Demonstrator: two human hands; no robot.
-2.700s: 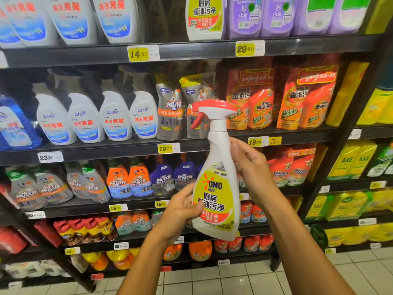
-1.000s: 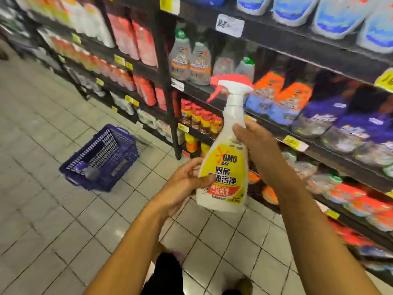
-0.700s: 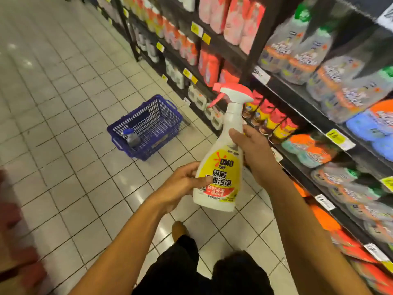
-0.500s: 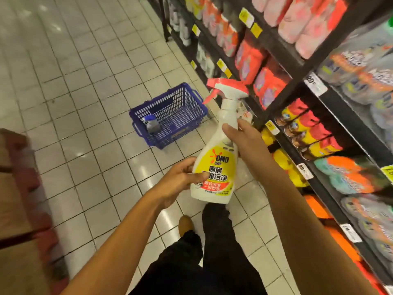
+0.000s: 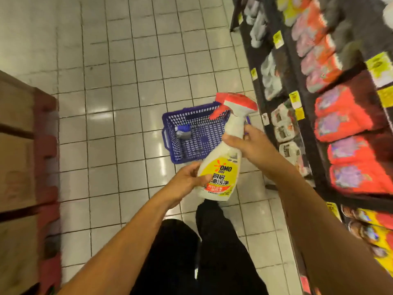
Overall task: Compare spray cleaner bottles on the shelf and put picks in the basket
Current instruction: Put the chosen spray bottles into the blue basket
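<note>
Gripping spray bottle (image 5: pixel 221 167), shelf (image 5: pixel 340 103) blurred, basket (image 5: pixel 191 135) part-hidden

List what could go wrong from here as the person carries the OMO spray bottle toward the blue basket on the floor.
1. The blue basket sits low on the tiled floor; dropping the OMO spray bottle from this height could crack its red trigger head.
2. A grey bottle with a blue cap already lies inside; the new one may land on it.
3. The left hand and right hand hold it tilted, so it might leak.
</note>
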